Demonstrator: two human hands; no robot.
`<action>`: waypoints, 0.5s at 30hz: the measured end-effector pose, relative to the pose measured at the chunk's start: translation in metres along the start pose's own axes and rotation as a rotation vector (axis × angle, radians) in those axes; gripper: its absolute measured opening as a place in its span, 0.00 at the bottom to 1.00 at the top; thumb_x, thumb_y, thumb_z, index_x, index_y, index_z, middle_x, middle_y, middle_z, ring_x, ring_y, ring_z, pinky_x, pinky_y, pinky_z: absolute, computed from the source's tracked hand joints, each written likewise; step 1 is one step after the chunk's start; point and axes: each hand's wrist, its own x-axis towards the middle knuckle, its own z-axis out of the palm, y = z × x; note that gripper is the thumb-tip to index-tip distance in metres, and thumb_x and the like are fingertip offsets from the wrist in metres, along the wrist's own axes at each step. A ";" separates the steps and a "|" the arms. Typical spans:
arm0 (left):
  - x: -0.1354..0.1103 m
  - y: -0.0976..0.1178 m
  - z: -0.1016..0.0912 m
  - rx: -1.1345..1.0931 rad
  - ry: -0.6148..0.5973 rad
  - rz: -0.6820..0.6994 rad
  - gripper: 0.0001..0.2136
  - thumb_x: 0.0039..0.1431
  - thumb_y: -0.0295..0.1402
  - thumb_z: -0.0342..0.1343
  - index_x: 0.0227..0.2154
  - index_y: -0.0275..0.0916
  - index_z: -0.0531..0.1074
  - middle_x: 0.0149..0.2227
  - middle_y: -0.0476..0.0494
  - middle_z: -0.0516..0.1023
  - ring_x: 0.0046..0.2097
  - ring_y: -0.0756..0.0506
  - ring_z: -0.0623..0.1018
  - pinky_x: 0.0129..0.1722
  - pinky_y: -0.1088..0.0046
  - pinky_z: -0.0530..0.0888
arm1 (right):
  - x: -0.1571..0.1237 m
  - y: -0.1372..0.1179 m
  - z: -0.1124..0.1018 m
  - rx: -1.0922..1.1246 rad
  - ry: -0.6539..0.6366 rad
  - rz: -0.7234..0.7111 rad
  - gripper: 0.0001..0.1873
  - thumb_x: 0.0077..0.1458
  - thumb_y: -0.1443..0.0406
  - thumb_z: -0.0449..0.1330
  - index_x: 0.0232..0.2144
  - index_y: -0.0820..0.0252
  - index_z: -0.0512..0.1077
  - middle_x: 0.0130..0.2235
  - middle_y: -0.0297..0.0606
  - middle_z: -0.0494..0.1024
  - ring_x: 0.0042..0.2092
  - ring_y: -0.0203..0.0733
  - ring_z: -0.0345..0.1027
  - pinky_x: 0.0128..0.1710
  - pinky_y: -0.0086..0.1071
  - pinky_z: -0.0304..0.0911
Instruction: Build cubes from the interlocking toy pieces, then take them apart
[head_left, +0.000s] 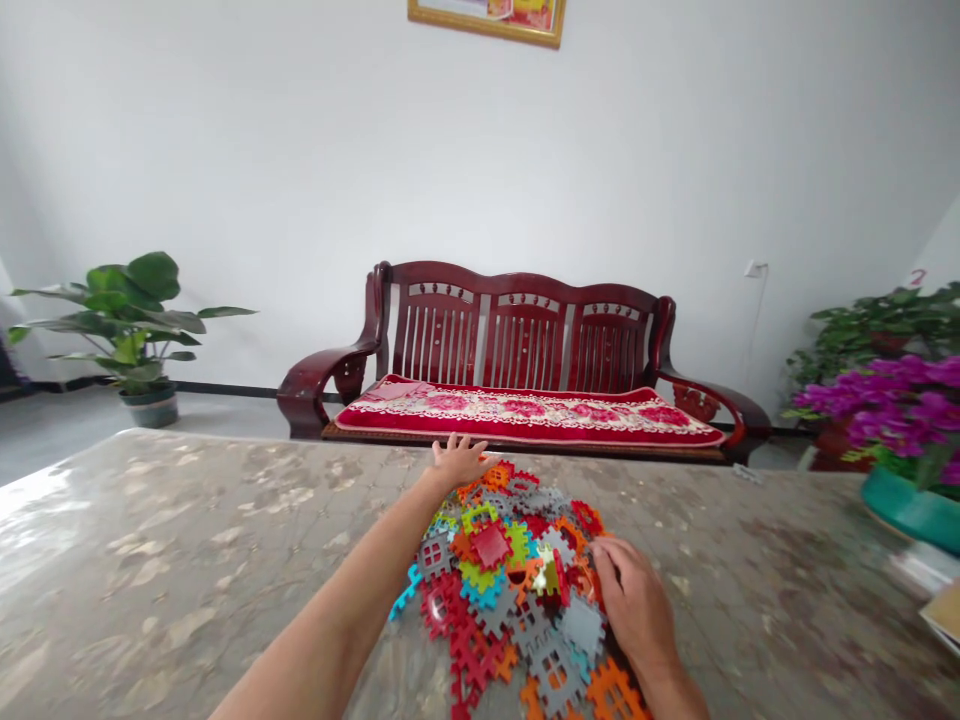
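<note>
A heap of plastic interlocking building tiles (487, 580) in red, orange, grey, green and blue lies on the table before me. Many have notched edges, and some have window-like cut-outs. My left hand (459, 462) reaches over to the heap's far left end, fingers spread, by an orange tile (496, 475). At the heap's right side, my right hand (634, 600) touches its edge with fingers curled together. Whatever is under those fingers is hidden. A flat grey tile (581, 625) lies just left of the right hand.
The table (225, 560) has a glossy patterned cover. A loose grey tile (748, 474) lies near its far right edge. A teal pot (907, 505) with purple flowers stands at the right. Beyond are a wooden bench (525, 340) and a potted plant (150, 405).
</note>
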 end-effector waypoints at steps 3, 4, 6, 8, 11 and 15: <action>0.009 0.006 0.010 -0.018 -0.077 0.005 0.29 0.56 0.60 0.43 0.56 0.55 0.68 0.64 0.38 0.63 0.65 0.25 0.57 0.56 0.31 0.50 | 0.000 0.002 0.001 -0.005 -0.009 0.002 0.22 0.61 0.52 0.46 0.35 0.53 0.77 0.43 0.41 0.80 0.47 0.47 0.72 0.50 0.39 0.64; 0.009 0.007 0.013 -0.024 -0.096 0.011 0.29 0.56 0.60 0.43 0.56 0.57 0.68 0.63 0.39 0.65 0.65 0.25 0.58 0.56 0.31 0.51 | 0.000 0.002 0.001 -0.007 -0.013 0.000 0.22 0.61 0.52 0.47 0.35 0.53 0.77 0.43 0.41 0.80 0.47 0.47 0.72 0.50 0.39 0.64; 0.007 0.010 0.020 -0.035 -0.120 0.034 0.29 0.56 0.61 0.43 0.56 0.59 0.67 0.62 0.41 0.65 0.64 0.26 0.60 0.56 0.31 0.52 | 0.001 0.003 0.002 -0.011 -0.014 -0.002 0.22 0.61 0.52 0.47 0.36 0.53 0.77 0.43 0.41 0.80 0.46 0.47 0.72 0.50 0.38 0.65; 0.002 0.012 0.024 -0.041 -0.130 0.060 0.29 0.56 0.61 0.43 0.57 0.59 0.67 0.63 0.42 0.65 0.64 0.27 0.59 0.57 0.31 0.51 | 0.001 0.003 0.002 -0.014 -0.014 0.001 0.22 0.61 0.52 0.47 0.36 0.54 0.78 0.43 0.41 0.80 0.47 0.47 0.72 0.50 0.39 0.64; -0.009 0.014 0.026 -0.044 -0.148 0.081 0.29 0.56 0.61 0.42 0.57 0.59 0.66 0.63 0.41 0.65 0.64 0.27 0.60 0.57 0.32 0.52 | 0.001 0.003 0.001 -0.008 -0.013 0.010 0.22 0.60 0.52 0.47 0.35 0.54 0.78 0.43 0.42 0.80 0.46 0.47 0.72 0.50 0.39 0.64; -0.028 0.015 0.020 -0.042 -0.165 0.082 0.27 0.58 0.58 0.42 0.55 0.55 0.69 0.60 0.38 0.69 0.60 0.27 0.65 0.54 0.34 0.58 | 0.000 0.001 0.000 0.029 -0.014 0.005 0.22 0.61 0.52 0.47 0.35 0.54 0.77 0.43 0.42 0.80 0.47 0.47 0.72 0.51 0.40 0.64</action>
